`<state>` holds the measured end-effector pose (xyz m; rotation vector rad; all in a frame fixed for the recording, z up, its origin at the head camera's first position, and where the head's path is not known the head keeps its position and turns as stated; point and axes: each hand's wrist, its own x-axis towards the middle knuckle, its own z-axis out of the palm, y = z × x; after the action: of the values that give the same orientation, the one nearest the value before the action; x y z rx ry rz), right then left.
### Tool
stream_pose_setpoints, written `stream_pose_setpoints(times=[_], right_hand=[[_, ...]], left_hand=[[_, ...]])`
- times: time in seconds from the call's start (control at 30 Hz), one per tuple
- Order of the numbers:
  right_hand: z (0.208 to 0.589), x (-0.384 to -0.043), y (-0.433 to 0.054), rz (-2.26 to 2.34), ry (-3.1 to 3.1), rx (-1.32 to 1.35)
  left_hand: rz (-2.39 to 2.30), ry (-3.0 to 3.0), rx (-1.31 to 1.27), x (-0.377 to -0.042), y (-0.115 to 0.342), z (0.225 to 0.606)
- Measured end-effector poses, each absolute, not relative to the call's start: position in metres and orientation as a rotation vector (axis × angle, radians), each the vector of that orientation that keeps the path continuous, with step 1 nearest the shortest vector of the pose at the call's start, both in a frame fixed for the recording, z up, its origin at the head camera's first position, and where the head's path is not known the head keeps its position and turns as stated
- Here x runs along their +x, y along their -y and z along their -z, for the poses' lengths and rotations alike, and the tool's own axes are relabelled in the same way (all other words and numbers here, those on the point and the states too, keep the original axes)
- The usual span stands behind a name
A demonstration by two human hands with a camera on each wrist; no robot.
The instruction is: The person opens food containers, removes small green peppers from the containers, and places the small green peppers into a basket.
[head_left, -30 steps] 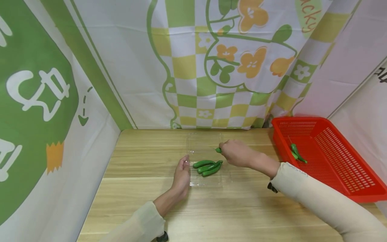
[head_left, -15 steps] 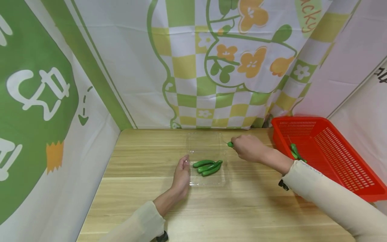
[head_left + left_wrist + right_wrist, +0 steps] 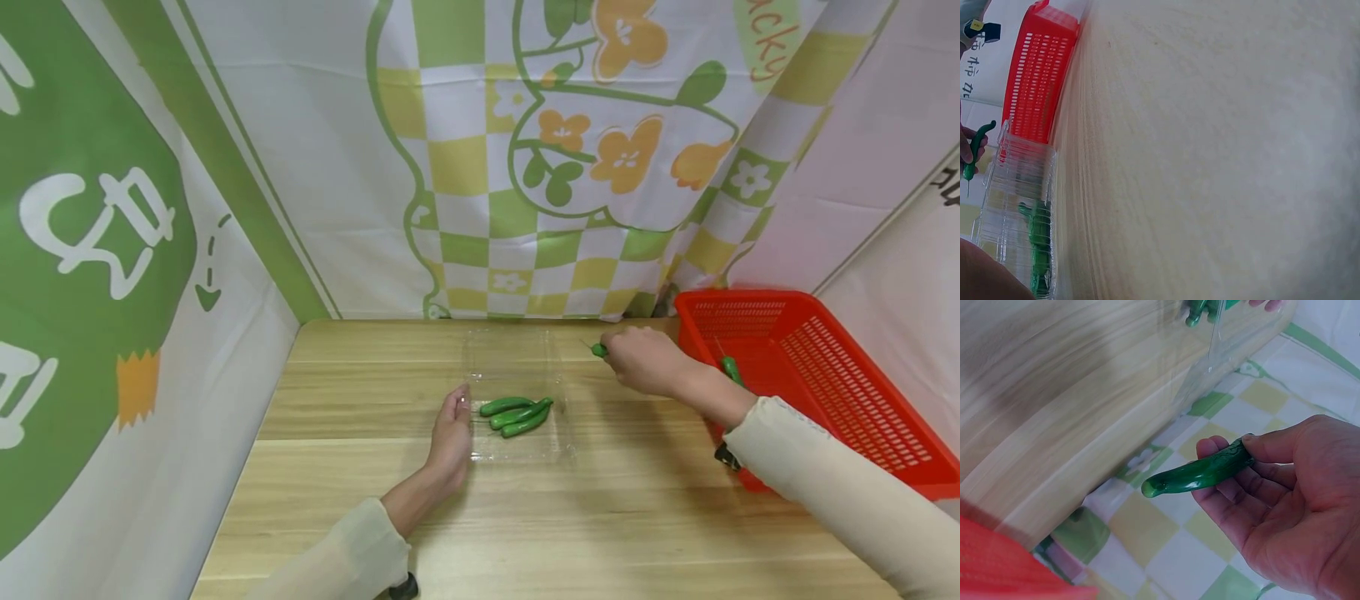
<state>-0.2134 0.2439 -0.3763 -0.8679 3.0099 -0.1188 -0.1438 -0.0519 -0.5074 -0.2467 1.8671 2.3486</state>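
My right hand point(image 3: 647, 360) pinches a green chili pepper point(image 3: 1194, 475) between thumb and fingers, raised above the table to the right of a clear plastic clamshell box. The pepper's thin stem points left in the head view, where the fingers cover most of it. My left hand point(image 3: 448, 437) holds the left wall of the box point(image 3: 558, 450), which lies with its lid folded back toward the curtain. Several green chili peppers point(image 3: 517, 415) lie side by side in the box's near half. In the left wrist view, the box point(image 3: 1019, 162) shows from the side.
A red plastic basket point(image 3: 862, 333) stands at the right of the wooden table point(image 3: 360, 500), partly behind my right forearm. Inside it a green chili pepper point(image 3: 731, 369) shows. A printed curtain point(image 3: 525, 250) hangs along the table's far edge.
My right hand has moved right and a little away from me, carrying the pepper from over the box toward the basket. The left hand and box stay in place.
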Motion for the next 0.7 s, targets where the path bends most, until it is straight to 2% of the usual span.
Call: stream_pose_setpoints(times=[0.23,0.7], right_hand=[[0.372,-0.217,-0.256,0.125,-3.059,-0.868],[0.366,-0.23,-0.282,0.181,-3.067,-0.706]], left_hand=[[-2.337,-1.878,-0.232,-0.144,0.053,0.508],[-2.339,-1.893,-0.211,-0.144,0.052,0.509]])
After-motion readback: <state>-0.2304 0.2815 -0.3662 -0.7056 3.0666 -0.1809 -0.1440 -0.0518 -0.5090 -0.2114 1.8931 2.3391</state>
